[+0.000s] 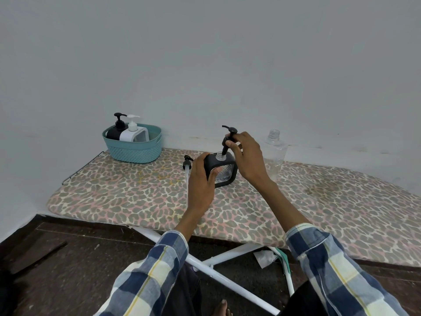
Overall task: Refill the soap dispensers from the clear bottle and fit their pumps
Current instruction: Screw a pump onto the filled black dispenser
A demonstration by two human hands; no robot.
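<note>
Nearest the lens: two checked sleeves (pixel 157 270), bare forearms reaching out over an ironing board (pixel 136 201) in leopard-print cover, white crossed legs underneath, dark floor below.

On the far left of the board, against the wall: a teal basket (pixel 134 148) holding two dispensers, one black (pixel 115 133), one white (pixel 134 134), both with pumps already on. Probably finished, though fill level hidden by the basket.

Upright at the back right, just behind the right wrist: the clear bottle (pixel 274 153), cap off, apparently near empty.

At the centre, standing on the board: a black square dispenser (pixel 224 171) with a clear window, neck open. Left hand (pixel 201 176) wrapped round its left side, fingers curled onto the front face, steadying it. Right hand (pixel 245 153) pinching a black pump (pixel 229 137) by the collar, dip tube angled down into the neck, collar not yet seated.

Just left of the left hand, lying flat: a spare pump (pixel 187 165) with a white tube, head towards the wall.

Step in hand, by the look of it: fitting the pump to this dispenser, pouring apparently done. Next move calls for straightening the pump, lowering the collar squarely onto the threads, then twisting clockwise while bracing the body. Risk: cross-threading from the present tilt.
</note>
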